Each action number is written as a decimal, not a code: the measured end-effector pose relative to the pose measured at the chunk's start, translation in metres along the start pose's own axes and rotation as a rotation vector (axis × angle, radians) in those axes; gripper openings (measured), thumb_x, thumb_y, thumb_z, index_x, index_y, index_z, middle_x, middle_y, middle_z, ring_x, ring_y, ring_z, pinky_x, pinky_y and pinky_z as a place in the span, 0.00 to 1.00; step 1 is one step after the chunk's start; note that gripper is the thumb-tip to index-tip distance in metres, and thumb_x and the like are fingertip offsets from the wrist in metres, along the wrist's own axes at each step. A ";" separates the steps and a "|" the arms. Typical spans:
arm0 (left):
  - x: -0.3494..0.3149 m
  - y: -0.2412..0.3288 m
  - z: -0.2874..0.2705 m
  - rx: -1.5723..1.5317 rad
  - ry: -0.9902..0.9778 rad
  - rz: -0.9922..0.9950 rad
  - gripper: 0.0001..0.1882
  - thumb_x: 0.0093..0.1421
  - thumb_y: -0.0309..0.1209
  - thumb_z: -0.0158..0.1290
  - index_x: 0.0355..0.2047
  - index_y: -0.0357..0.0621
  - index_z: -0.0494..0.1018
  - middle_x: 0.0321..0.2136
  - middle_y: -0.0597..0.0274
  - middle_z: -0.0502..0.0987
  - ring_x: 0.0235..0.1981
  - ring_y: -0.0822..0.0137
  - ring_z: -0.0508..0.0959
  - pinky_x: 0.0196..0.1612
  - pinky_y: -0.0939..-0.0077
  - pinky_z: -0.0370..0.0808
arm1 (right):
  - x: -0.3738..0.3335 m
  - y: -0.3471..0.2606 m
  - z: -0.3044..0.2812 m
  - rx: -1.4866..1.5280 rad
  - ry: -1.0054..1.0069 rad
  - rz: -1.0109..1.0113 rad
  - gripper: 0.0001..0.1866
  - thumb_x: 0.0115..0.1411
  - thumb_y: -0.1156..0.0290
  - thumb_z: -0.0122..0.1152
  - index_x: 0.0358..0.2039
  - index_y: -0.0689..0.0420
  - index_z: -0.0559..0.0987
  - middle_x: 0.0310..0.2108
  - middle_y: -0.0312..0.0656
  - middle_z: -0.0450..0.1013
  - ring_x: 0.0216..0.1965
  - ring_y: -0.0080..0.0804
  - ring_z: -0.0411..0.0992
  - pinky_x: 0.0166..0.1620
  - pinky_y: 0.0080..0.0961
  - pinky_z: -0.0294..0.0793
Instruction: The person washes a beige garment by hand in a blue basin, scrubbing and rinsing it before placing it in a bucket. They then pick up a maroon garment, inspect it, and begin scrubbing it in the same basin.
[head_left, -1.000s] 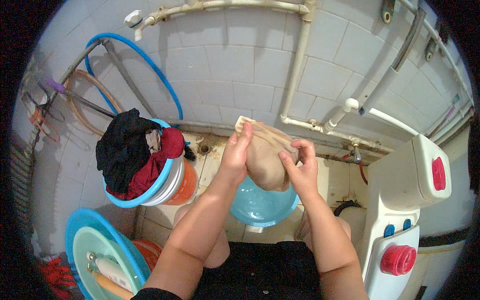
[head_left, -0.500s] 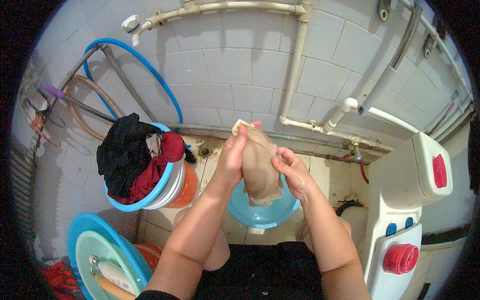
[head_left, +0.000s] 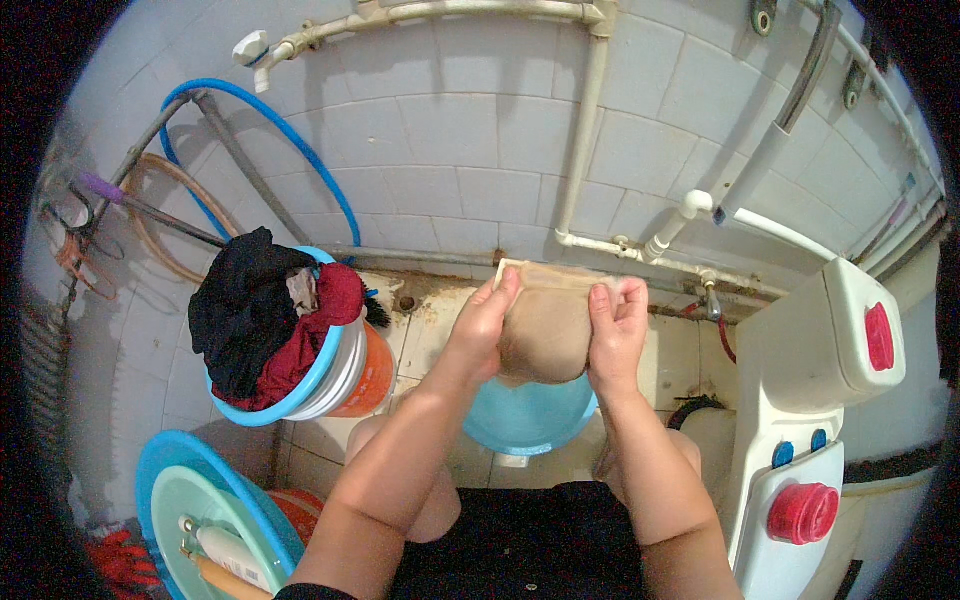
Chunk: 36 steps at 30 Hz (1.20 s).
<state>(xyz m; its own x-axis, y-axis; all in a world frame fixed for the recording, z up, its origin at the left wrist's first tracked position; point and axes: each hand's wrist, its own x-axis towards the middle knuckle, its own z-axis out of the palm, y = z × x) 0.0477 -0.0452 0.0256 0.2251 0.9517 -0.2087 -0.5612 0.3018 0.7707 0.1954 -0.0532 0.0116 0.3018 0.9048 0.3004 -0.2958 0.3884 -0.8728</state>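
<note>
A thin, beige, partly see-through piece of cloth [head_left: 545, 325] is stretched between my two hands, with a paler band along its upper edge. My left hand [head_left: 480, 325] pinches its left side, thumb on top at the upper corner. On the other side my right hand [head_left: 617, 340] grips it between thumb and bent fingers. Beneath the cloth stands a light blue basin [head_left: 530, 420], its far part covered by the cloth and hands. Too little shows to name the exact garment.
A bucket [head_left: 365, 370] under a blue-rimmed basin holds black clothes [head_left: 240, 320] and dark red clothes [head_left: 325, 335]. Nested basins [head_left: 160, 470] with a bottle [head_left: 230, 555] stand lower left. The toilet [head_left: 810, 350] is at right; pipes [head_left: 580, 150] run along the tiled wall.
The cloth hung lengthwise before; now it is spread wider between both hands. My right hand has moved up and taken hold of its upper right part.
</note>
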 end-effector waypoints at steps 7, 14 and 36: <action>0.025 -0.013 -0.028 -0.025 -0.173 -0.279 0.23 0.60 0.53 0.40 0.30 0.45 0.68 0.21 0.70 0.68 0.27 0.69 0.71 0.31 0.71 0.69 | -0.047 -0.027 0.041 -0.825 -0.592 -0.582 0.03 0.51 0.73 0.57 0.25 0.55 0.72 0.19 0.39 0.69 0.22 0.35 0.70 0.28 0.28 0.69; -0.004 -0.044 0.029 -0.299 0.220 -0.116 0.17 0.62 0.48 0.41 0.25 0.49 0.66 0.20 0.71 0.68 0.25 0.72 0.70 0.29 0.71 0.69 | -0.002 -0.005 0.021 -1.341 -0.425 -0.217 0.09 0.51 0.61 0.57 0.28 0.53 0.76 0.20 0.42 0.72 0.24 0.43 0.73 0.28 0.38 0.71; 0.020 0.008 -0.022 -0.290 0.274 -0.054 0.32 0.59 0.55 0.43 0.50 0.39 0.63 0.47 0.55 0.68 0.47 0.61 0.70 0.50 0.65 0.67 | -0.014 -0.002 -0.013 -0.116 -0.703 0.838 0.36 0.45 0.60 0.69 0.52 0.62 0.64 0.46 0.44 0.68 0.47 0.33 0.67 0.51 0.30 0.66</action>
<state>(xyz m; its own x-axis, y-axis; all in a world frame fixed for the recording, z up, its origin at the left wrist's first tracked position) 0.0299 -0.0228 0.0145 0.0617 0.9019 -0.4275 -0.7644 0.3181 0.5608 0.2035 -0.0687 0.0048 -0.5493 0.7856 -0.2847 -0.0678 -0.3815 -0.9219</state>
